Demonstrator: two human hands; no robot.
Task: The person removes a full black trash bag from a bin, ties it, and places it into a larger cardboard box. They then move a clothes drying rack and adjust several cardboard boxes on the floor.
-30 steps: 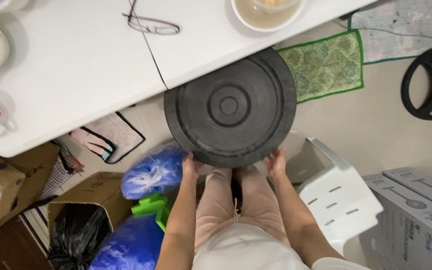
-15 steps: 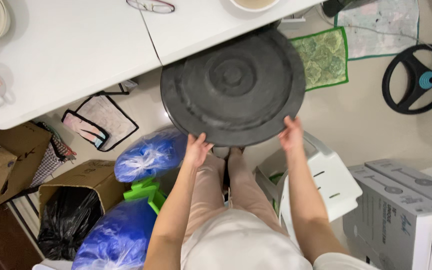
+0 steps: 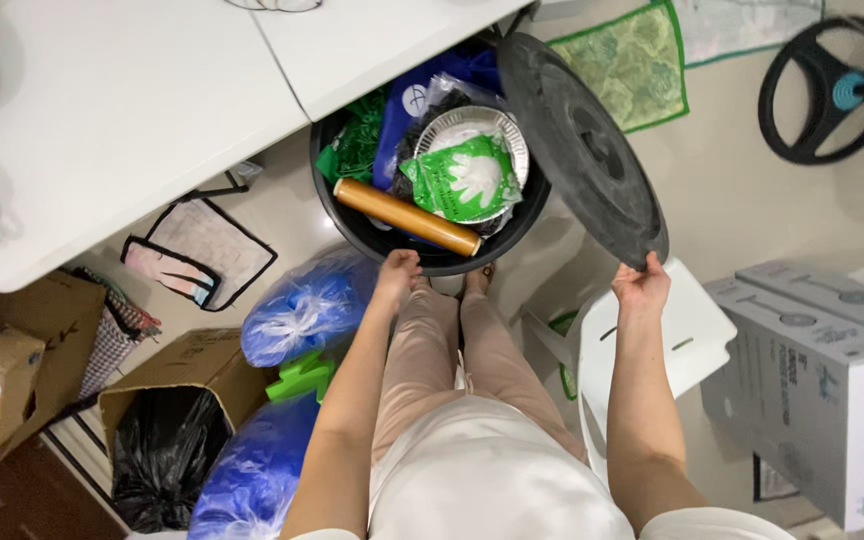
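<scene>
Beige flooring is spreading out under a crowded corner, with a white worktop jutting in from the upper left. Nearest the camera, the person is standing in pale pink trousers, both bare arms reaching forward and down. Blue plastic bags are bulging just to the left of the legs, beside a cardboard box lined with a black bag. A white plastic chair is sitting close on the right, with grey and white cartons beyond it.

Further out, the left hand is resting on the near rim of a round black bin, fingers curled over the edge. The right hand is clamping the lower edge of the black lid, which is tilting up on edge to the right of the bin, its long axis running away from the person towards the upper left. So the lid is lying ahead of the right grip, and the open bin is nearer the left hand.

Inside the bin, a brown cardboard roll is lying crosswise, next to a green packet of gloves on foil plates. Farthest off, a green mat and a black steering wheel are lying on the floor.
</scene>
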